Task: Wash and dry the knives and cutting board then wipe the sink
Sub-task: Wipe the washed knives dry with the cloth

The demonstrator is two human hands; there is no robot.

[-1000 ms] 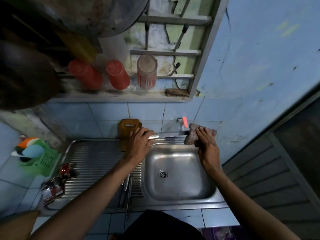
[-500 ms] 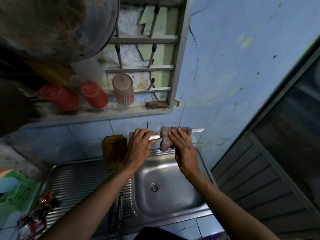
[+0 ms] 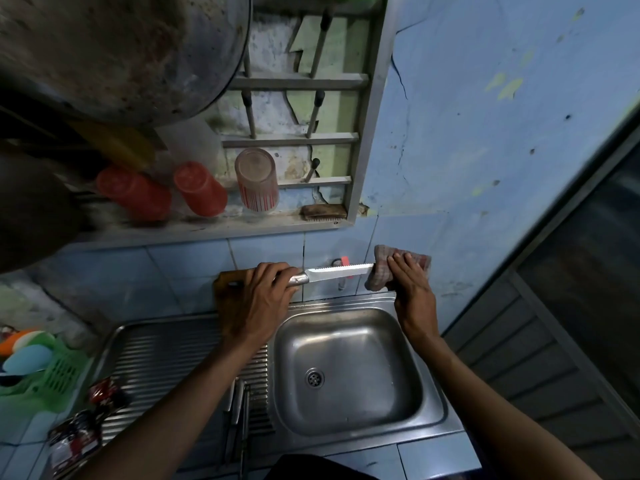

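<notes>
Knives (image 3: 239, 407), probably, lie on drainboard (image 3: 166, 355) left of sink (image 3: 349, 372).

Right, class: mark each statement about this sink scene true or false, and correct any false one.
1. The left hand holds the serrated knife by its handle. True.
2. The right hand holds a sponge. False: it grips a checked cloth at the blade's tip.
3. The sink basin is full of dishes. False: nothing lies in it.
4. A wooden cutting board stands against the tiled wall behind the left hand. True.
5. More knives lie on the drainboard. True.
</notes>
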